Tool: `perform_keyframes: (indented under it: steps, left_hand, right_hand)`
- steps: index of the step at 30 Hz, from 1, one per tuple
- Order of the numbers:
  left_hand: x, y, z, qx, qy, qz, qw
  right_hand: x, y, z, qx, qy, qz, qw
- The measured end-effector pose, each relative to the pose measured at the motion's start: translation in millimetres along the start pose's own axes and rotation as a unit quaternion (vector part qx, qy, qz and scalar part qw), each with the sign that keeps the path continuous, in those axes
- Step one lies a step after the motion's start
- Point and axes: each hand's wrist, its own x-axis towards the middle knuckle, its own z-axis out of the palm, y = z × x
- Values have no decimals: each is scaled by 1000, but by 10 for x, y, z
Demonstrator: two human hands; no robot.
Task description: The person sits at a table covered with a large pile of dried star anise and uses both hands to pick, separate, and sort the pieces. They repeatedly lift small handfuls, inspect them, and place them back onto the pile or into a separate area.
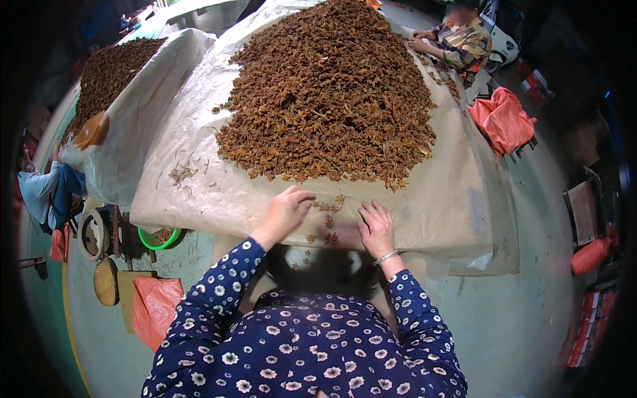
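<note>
A large heap of dried star anise (328,94) lies on a plastic sheet (199,199) covering the table before me. My left hand (288,211) is over the sheet just below the heap, fingers bent toward the right; whether anything is between its fingertips cannot be told. My right hand (376,229), with a bracelet at the wrist, rests near the sheet's front edge, fingers apart and nothing seen in it. Between the hands lie several loose star anise (328,206), one darker and redder (331,238) near the edge. Below the edge, a few more pieces are falling or lying over my lap.
Thin stems (183,173) lie left on the sheet. A green basin (159,239) stands under the left corner. A second heap (117,74) and an orange scoop (91,130) are at left. One person (460,40) works at the far right, another (42,184) sits at left.
</note>
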Motion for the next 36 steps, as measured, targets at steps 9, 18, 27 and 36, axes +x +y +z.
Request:
perform_keyframes:
  steps: [9,18,27,36]
  left_hand:
    - [185,-166,195,138,-27,53,989]
    - [-195,172,-123,-328,-113,-179,921]
    - [-371,154,-189,-14,-98,51,994]
    - [-409,49,-67,219,-54,154,962]
  right_hand:
    - [7,23,53,74,46,18,996]
    - [428,-853,-30,289,-15,-32,957]
    - [381,-934,-75,219,-64,-49,972]
    - [82,-1233,-336,469,-259,101,838]
